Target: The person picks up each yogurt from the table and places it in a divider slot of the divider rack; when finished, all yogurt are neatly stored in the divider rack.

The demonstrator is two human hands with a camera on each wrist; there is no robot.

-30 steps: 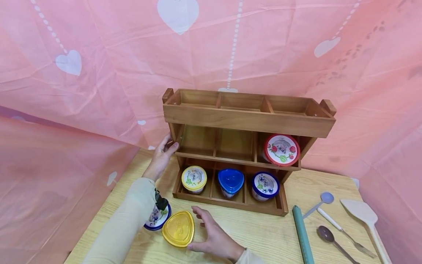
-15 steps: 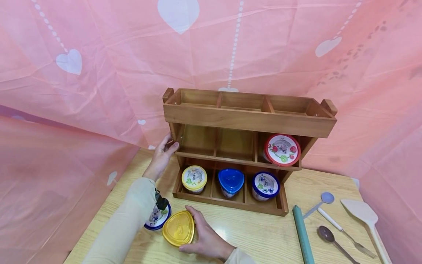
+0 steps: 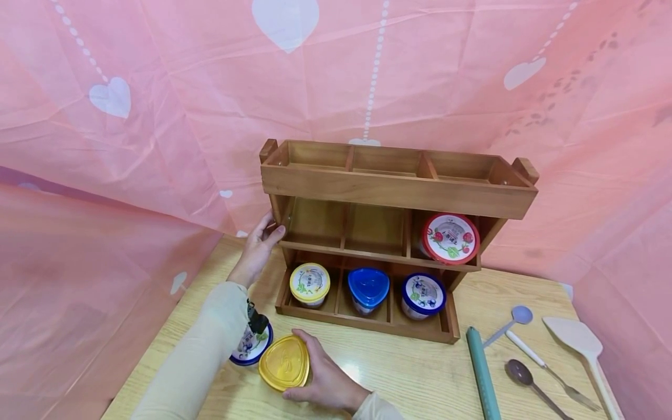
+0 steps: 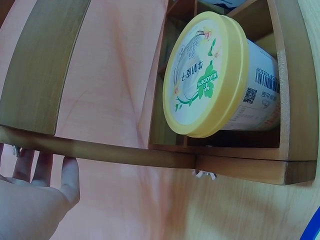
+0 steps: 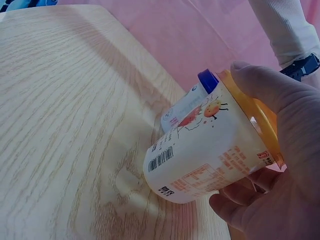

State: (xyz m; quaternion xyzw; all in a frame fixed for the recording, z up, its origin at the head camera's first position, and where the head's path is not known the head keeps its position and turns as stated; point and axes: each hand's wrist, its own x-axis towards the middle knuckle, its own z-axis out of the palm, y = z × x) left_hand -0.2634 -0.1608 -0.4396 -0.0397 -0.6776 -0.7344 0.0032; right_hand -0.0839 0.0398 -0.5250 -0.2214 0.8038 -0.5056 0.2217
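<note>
My right hand (image 3: pixel 328 376) holds a paper tub with a translucent yellow lid (image 3: pixel 284 363); the thumb lies at the lid and the fingers go round the side. In the right wrist view the printed tub (image 5: pixel 200 155) leans over the table. Beside it a blue-rimmed tub (image 3: pixel 252 350) is partly hidden by the left forearm. At the left side of a three-tier wooden shelf (image 3: pixel 394 192), my left hand (image 3: pixel 255 251) grips the side panel. A yellow-lidded tub (image 3: pixel 310 283), a blue-lidded tub (image 3: pixel 368 286) and a dark-blue-lidded tub (image 3: pixel 423 293) fill the bottom tier.
One red-lidded tub (image 3: pixel 450 238) sits in the middle tier's right compartment. On the table's right side lie a green stick-like object (image 3: pixel 482 373), a blue spoon (image 3: pixel 520 315), a brown spoon (image 3: pixel 520 372), a fork (image 3: pixel 572 394) and a pale spatula (image 3: pixel 574 338). Pink cloth hangs behind.
My right hand has moved left and closed round the yellow-lidded tub on the table. My left hand stays on the shelf's side.
</note>
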